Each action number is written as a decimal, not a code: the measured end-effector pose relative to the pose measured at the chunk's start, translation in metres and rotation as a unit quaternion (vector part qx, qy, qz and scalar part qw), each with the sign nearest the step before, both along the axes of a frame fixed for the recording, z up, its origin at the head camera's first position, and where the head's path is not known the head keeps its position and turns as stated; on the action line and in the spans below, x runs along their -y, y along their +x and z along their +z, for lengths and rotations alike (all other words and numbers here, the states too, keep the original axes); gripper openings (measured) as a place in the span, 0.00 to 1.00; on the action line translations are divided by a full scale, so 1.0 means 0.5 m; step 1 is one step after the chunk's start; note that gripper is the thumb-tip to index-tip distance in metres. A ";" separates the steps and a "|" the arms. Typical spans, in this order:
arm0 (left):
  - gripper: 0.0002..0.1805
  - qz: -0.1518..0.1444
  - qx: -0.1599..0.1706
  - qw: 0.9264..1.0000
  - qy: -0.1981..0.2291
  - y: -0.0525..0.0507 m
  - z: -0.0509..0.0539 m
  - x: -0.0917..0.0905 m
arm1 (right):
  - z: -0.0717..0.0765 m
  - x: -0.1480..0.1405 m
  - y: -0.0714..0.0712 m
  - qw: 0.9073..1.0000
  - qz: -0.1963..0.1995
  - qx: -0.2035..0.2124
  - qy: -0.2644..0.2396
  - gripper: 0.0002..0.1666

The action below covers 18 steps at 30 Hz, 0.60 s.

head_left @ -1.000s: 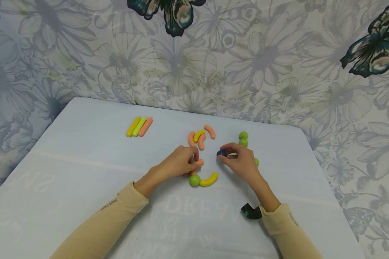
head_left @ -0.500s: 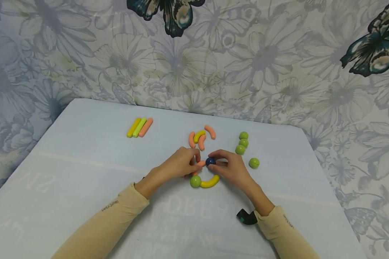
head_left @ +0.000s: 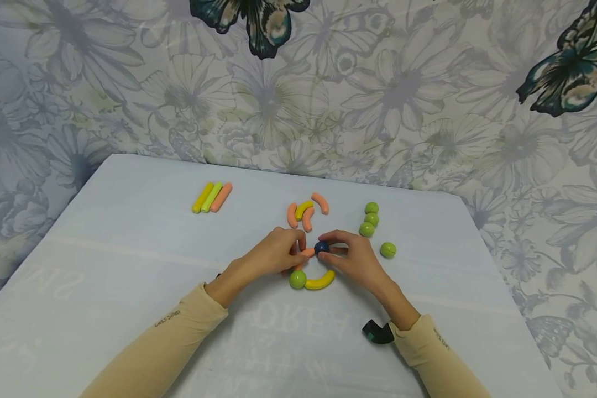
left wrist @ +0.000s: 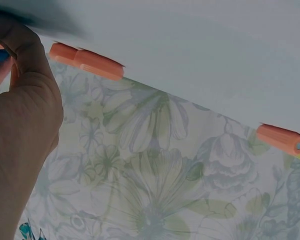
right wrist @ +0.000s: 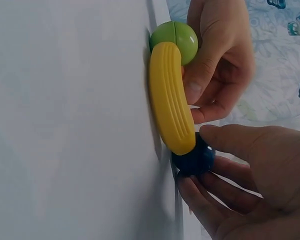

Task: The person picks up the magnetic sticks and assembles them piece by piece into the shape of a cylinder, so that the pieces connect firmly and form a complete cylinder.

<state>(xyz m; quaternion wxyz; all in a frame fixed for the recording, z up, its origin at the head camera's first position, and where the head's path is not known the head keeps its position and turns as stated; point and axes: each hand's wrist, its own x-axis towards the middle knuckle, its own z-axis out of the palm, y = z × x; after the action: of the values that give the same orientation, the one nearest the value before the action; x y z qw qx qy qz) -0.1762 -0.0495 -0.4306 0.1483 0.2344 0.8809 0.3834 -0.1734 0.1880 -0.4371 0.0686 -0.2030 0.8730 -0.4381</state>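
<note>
My left hand (head_left: 278, 250) pinches an orange rod (head_left: 308, 252), mostly covered by its fingers. The fingers of my right hand (head_left: 360, 260) hold a dark blue ball (head_left: 320, 247) at that rod's right end, and the two appear to touch. Below the left hand, a second orange piece (head_left: 299, 267) runs down to a green ball (head_left: 297, 279). A yellow curved rod (head_left: 320, 280) joins the green ball and bends up to the right. In the right wrist view this yellow rod overlaps the blue ball (right wrist: 194, 160); whether they touch cannot be told.
Behind the hands lie several orange curved rods (head_left: 320, 203) and a yellow one (head_left: 304, 210). Three green balls (head_left: 371, 219) stand in a row at right, with another green ball (head_left: 388, 250) nearer. Straight rods (head_left: 212, 197) lie side by side at back left. A patterned wall borders the white table (head_left: 129, 221).
My right hand has carried the blue ball left and slightly nearer, up to the orange rod's end, uncovering green balls behind it. The left hand has stayed almost still.
</note>
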 end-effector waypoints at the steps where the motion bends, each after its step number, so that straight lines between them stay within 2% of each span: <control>1: 0.07 0.000 0.000 1.000 0.000 0.000 0.000 0.000 | 0.002 -0.001 -0.001 1.000 0.000 -0.004 -0.001 0.21; 8: 0.08 0.013 0.004 1.000 -0.006 0.001 0.002 0.002 | 0.028 -0.032 -0.014 0.999 -0.022 -0.044 0.018 0.19; 14: 0.08 0.022 0.000 1.000 -0.010 -0.002 0.000 0.004 | 0.060 -0.081 -0.030 0.992 -0.030 -0.086 0.091 0.17; 18: 0.07 0.026 -0.001 1.000 -0.010 -0.003 -0.001 0.006 | 0.082 -0.118 -0.035 0.986 -0.031 -0.080 0.144 0.17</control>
<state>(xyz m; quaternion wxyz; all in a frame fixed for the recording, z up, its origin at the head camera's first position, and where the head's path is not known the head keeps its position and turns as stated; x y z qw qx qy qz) -0.1779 -0.0524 -0.4310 0.1395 0.2099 0.8909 0.3778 -0.1908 0.2473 -0.3959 0.0132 -0.1982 0.9357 -0.2917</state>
